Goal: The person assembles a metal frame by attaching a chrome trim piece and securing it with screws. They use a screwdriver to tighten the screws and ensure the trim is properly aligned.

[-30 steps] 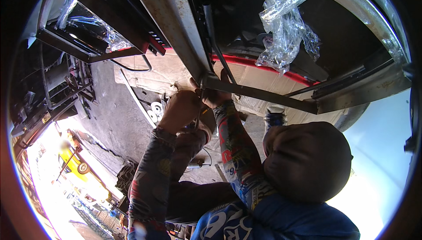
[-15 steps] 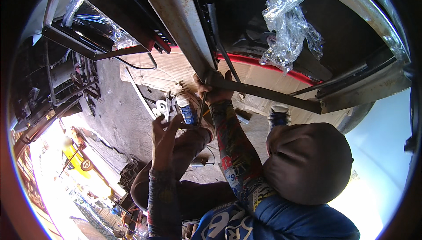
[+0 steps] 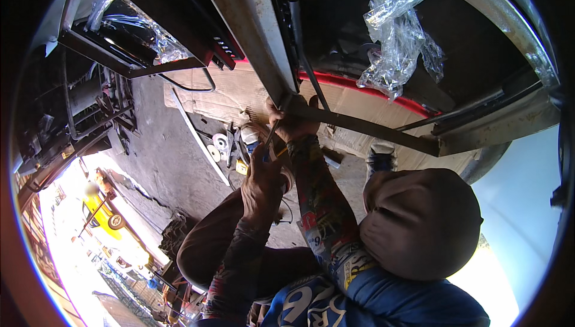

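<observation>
My left hand (image 3: 262, 186) is closed around an L-shaped metal rod tool (image 3: 272, 134); its thin straight end points up toward the frame joint. My right hand (image 3: 296, 124) is wrapped round the lower corner of a bare steel frame (image 3: 257, 33), fingers curled at the left and another digit up on the right. The tool's tip meets the right fingers, and what it touches there is hidden. From that corner a flat steel bar (image 3: 365, 126) runs off to the right.
Cardboard (image 3: 230, 87) lies under the frame. Beside my shoe sit pale discs (image 3: 220, 141), hand tools (image 3: 230, 141) and a long light strip (image 3: 200, 138). Clear plastic wrap (image 3: 395, 27) hangs at upper right, near a red edge (image 3: 365, 90). A yellow vehicle (image 3: 105, 213) stands outside.
My left hand has moved right and up from the tool's lower arm, and its fingers have closed round the tool. My right hand stays at the frame corner.
</observation>
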`<action>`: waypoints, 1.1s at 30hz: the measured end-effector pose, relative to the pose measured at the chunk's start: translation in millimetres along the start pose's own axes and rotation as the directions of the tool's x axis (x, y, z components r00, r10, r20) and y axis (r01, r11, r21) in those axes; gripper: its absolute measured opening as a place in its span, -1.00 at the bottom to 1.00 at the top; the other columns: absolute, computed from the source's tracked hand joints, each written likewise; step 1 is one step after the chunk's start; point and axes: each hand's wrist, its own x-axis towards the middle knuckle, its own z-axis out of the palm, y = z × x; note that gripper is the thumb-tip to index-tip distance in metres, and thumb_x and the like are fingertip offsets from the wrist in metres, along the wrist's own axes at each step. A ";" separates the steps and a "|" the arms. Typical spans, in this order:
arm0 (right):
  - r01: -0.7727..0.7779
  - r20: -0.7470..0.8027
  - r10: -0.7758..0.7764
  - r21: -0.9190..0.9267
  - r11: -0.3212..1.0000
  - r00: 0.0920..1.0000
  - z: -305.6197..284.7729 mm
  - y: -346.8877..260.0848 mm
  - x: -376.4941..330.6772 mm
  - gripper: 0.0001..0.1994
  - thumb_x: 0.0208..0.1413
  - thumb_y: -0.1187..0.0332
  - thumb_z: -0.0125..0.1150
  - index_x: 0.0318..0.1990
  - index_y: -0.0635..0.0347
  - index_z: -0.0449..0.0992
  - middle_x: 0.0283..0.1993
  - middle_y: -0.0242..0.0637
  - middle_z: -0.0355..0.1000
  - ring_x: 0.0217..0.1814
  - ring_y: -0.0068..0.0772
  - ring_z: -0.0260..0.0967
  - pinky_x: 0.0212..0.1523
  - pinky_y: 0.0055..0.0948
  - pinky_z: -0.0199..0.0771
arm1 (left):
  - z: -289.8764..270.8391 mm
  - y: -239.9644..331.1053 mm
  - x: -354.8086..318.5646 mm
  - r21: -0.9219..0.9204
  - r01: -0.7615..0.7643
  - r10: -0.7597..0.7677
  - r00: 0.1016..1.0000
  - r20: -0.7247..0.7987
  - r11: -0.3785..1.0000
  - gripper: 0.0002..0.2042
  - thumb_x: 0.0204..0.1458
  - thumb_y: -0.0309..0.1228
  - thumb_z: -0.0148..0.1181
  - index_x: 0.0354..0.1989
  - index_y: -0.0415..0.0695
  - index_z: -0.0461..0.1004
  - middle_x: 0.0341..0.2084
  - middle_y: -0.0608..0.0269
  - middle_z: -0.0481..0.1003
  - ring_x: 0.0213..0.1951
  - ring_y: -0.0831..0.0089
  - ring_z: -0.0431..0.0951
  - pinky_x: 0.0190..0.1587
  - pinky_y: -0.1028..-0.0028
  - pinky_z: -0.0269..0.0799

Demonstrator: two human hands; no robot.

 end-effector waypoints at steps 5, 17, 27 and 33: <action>-0.035 0.053 0.033 0.041 0.999 0.998 -3.3 -3.9 0.1 -0.25 -0.05 -0.26 0.19 0.11 0.21 0.41 0.10 -0.05 0.35 0.06 -0.02 0.25 -0.44 -0.44 0.48 | -13.2 15.3 -6.4 -0.708 0.438 -0.291 0.899 0.328 0.553 -0.38 0.13 -0.55 0.08 0.34 -0.18 -0.03 -0.07 0.03 0.45 -0.09 0.29 0.58 -0.16 0.34 0.54; 0.033 -0.165 -0.063 -0.176 0.984 0.984 -0.9 -4.9 -9.0 -0.19 -0.05 -0.43 0.07 0.06 0.16 0.48 0.18 0.01 0.37 0.26 0.05 0.24 -0.34 -0.26 0.57 | 11.5 -8.0 -16.4 -0.136 0.317 -0.308 0.948 0.081 0.939 -0.84 0.09 -0.43 0.13 -0.16 -0.09 0.53 -0.14 0.06 0.53 -0.26 0.01 0.59 -0.28 0.28 0.53; -0.072 0.076 0.069 0.042 0.997 0.995 -18.2 -11.0 2.2 -0.24 -0.18 -0.25 0.30 0.07 0.16 0.47 0.14 -0.02 0.39 0.26 0.02 0.24 -0.47 -0.46 0.52 | -0.7 -18.1 -32.1 -0.791 0.409 -0.440 0.669 0.599 -0.454 -0.60 0.25 -0.16 0.05 0.00 -0.29 0.42 -0.22 -0.01 0.53 -0.21 0.28 0.58 -0.21 0.43 0.57; -0.009 -0.028 0.009 -0.018 1.000 1.000 -8.1 -6.9 -3.8 -0.23 -0.15 -0.31 0.24 0.06 0.15 0.48 0.13 -0.05 0.39 0.26 0.02 0.23 -0.40 -0.44 0.51 | 10.6 -27.5 -23.8 -0.807 0.571 -0.553 0.628 0.548 -0.150 -0.76 0.23 -0.32 0.14 -0.08 -0.23 0.52 -0.21 0.05 0.58 -0.28 0.38 0.61 -0.28 0.43 0.55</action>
